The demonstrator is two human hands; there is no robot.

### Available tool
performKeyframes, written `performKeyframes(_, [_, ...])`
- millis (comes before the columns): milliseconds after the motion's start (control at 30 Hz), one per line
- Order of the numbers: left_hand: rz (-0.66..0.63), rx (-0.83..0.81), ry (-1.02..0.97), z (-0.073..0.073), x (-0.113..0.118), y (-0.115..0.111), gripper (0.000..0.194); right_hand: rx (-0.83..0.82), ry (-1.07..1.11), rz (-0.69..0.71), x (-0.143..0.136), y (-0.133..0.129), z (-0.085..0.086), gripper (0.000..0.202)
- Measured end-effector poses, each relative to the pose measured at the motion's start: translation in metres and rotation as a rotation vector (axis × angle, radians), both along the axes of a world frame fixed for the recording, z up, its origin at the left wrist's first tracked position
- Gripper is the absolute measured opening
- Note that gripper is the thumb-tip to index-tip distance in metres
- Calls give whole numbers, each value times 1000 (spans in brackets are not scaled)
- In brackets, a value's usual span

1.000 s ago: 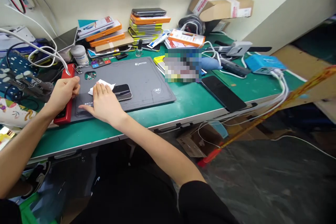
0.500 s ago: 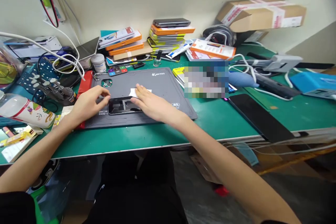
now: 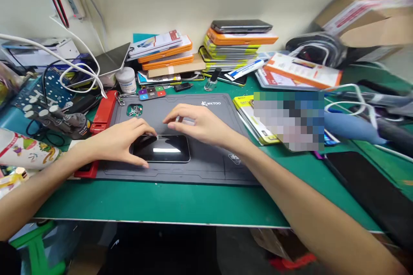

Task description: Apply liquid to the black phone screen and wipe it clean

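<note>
A smartphone (image 3: 171,148) with a dark, glossy screen lies face up on a grey work mat (image 3: 206,172), a bright reflection on its glass. My left hand (image 3: 125,139) spans the phone's left end, thumb along the near edge and fingers at the far edge, closed around it. Just beyond the phone's far edge hovers my right hand (image 3: 203,122), fingers loosely bent and thumb a little apart. Nothing shows between those fingers. The white paper seen before is out of sight. A small round tray of screws (image 3: 134,110) is set at the mat's far left corner.
Left of the mat are a red holder (image 3: 105,111), screwdrivers in a stand (image 3: 66,122) and a printed bottle (image 3: 27,150). Behind stand a white jar (image 3: 125,79) and stacked boxes (image 3: 230,49). On the right lie yellow packages (image 3: 254,116) and a long black slab (image 3: 364,184).
My left hand has moved right and onto the phone's left end. My right hand has lifted off the white paper, its fingers now bent. The camera view has shifted and come nearer.
</note>
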State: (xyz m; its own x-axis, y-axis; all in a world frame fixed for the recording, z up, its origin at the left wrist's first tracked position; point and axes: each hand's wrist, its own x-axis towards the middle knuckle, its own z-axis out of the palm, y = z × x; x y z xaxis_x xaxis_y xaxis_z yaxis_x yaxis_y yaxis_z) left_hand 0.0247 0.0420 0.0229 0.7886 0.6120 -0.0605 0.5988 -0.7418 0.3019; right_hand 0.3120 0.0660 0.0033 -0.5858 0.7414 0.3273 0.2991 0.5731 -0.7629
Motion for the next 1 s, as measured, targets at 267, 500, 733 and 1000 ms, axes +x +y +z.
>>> performKeyframes(267, [15, 73, -12, -17, -5, -6, 54, -156, -245, 125, 16, -4, -6, 32])
performKeyframes(500, [-15, 145, -83, -16, -3, -10, 46, -164, -390, 213, 28, 0, 2, 63])
performKeyframes(733, [29, 106, -94, -19, -4, -10, 46, -105, -450, 263, 31, -3, -4, 92])
performKeyframes(1000, [-37, 273, -49, -16, -8, -14, 45, -141, -499, 242, 31, -13, 19, 68])
